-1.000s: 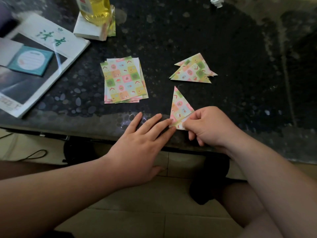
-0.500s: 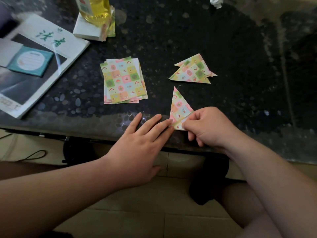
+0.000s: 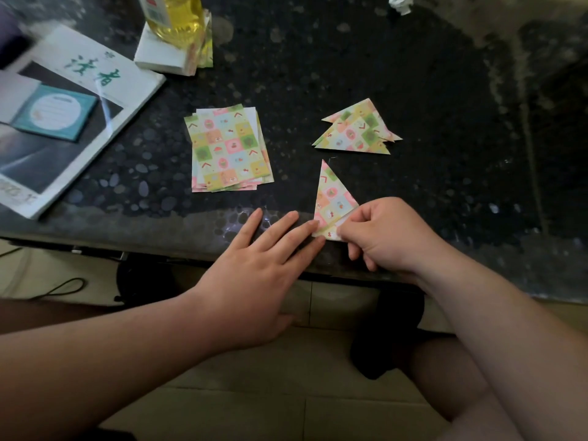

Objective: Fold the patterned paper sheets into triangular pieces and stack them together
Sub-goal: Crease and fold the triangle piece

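Note:
A patterned paper folded into a triangle [image 3: 331,194] lies near the front edge of the dark table [image 3: 318,58], its tip pointing away from me. My right hand [image 3: 386,235] pinches its lower right corner with curled fingers. My left hand [image 3: 259,270] lies flat, its straight fingertips pressing the triangle's lower left corner. A stack of flat patterned sheets [image 3: 229,148] sits to the left. A pile of finished triangles [image 3: 356,130] lies behind the one I am holding.
A magazine [image 3: 73,100] with a teal card [image 3: 55,111] on it lies at the far left. A bottle of yellow liquid [image 3: 178,14] stands on a white pad [image 3: 162,54] at the back. A crumpled white scrap [image 3: 401,3] lies at the far edge.

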Motion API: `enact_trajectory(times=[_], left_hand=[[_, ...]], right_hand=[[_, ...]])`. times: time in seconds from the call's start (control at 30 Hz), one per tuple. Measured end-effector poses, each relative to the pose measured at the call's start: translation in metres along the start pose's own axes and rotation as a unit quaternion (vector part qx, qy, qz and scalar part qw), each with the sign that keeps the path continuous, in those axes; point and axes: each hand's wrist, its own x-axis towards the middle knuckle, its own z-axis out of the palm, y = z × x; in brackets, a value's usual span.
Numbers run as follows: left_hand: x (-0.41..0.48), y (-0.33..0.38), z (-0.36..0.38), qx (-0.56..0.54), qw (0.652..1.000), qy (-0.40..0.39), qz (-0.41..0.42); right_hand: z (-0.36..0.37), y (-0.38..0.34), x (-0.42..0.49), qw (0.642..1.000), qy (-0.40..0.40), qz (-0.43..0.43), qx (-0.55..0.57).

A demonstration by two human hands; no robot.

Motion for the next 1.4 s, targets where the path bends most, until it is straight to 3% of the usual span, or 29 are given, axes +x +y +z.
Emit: enact_trajectory(times=[0.73,1.4], left_hand=[[0.000,0.000,-0.003,-0.014,1.000,-0.007,-0.005],[0.021,0.038,-0.035,0.084,0.994,-0.066,-0.026]], right_hand=[[0.001,0.001,0.003,1.000,0.001,0.000,-0.009],[0.000,-0.002,0.001,1.000,-0.003,0.001,-0.008]])
